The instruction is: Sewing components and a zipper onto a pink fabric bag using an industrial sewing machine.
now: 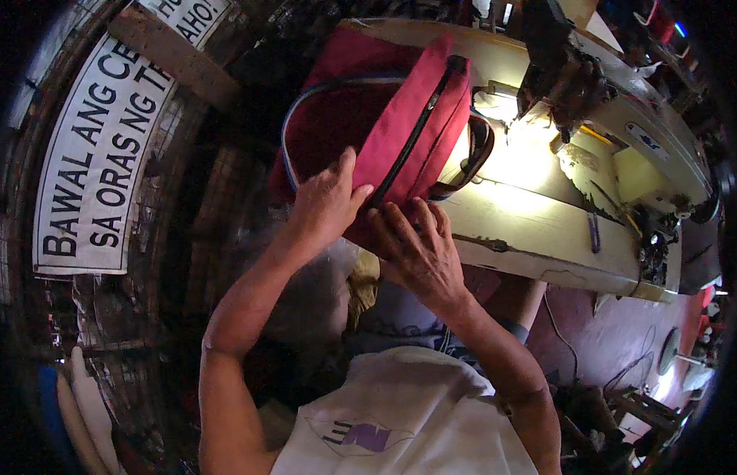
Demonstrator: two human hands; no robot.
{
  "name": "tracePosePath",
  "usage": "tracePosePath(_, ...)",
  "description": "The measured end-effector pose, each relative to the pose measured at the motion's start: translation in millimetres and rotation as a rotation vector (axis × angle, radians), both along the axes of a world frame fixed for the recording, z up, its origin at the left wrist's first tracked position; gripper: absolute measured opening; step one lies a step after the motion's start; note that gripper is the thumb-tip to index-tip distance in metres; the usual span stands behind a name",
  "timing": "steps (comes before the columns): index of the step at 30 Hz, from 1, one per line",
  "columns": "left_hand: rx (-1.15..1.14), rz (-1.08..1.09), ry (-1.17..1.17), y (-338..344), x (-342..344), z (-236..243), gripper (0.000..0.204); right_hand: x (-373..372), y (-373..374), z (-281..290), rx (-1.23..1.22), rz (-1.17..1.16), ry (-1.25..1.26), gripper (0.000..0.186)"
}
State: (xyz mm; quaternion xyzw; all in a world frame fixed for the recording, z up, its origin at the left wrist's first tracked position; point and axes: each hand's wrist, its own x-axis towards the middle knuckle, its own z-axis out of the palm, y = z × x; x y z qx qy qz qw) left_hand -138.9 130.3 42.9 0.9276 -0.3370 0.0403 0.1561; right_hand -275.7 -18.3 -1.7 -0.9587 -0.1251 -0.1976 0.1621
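A red fabric bag point(396, 131) with a long black zipper point(416, 131) lies tilted across the left end of the sewing machine table. Blue-and-white piping edges its side panel, and a dark strap handle point(486, 150) loops out on its right. My left hand point(325, 202) rests against the bag's near left side, index finger stretched and thumb apart; its other fingers are partly hidden. At the zipper's near end, my right hand point(420, 249) grips the bag's lower edge with bent fingers. The right thumb is out of sight.
A sewing machine point(661, 150) stands on the pale table point(535, 245), its work area brightly lit. To the left, a white sign with black lettering point(99, 158) hangs on a wire grille. Cords point(570, 340) trail over the reddish floor at right.
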Motion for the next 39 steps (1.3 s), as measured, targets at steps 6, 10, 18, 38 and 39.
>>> tracePosePath(6,-0.013,0.000,-0.323,-1.5,62.3,55.6,0.018,3.7,-4.2,5.3,-0.028,0.055,-0.017,0.034)
tracePosePath(10,0.053,0.308,-0.585,23.9,146.4,95.0,0.013,-18.9,-1.8,14.0,0.008,0.034,-0.200,0.042)
tracePosePath(18,0.242,-0.018,-0.240,23.2,90.3,93.8,0.025,-27.2,-4.4,13.5,0.086,0.006,-0.112,0.039)
tracePosePath(38,0.445,-0.059,-0.413,-35.5,53.5,36.1,0.020,90.5,-41.6,11.0,0.931,-0.297,0.306,0.058)
tracePosePath(39,0.356,-0.009,-0.461,-26.9,69.1,44.7,0.016,83.1,-44.6,12.4,0.912,-0.368,0.346,0.058)
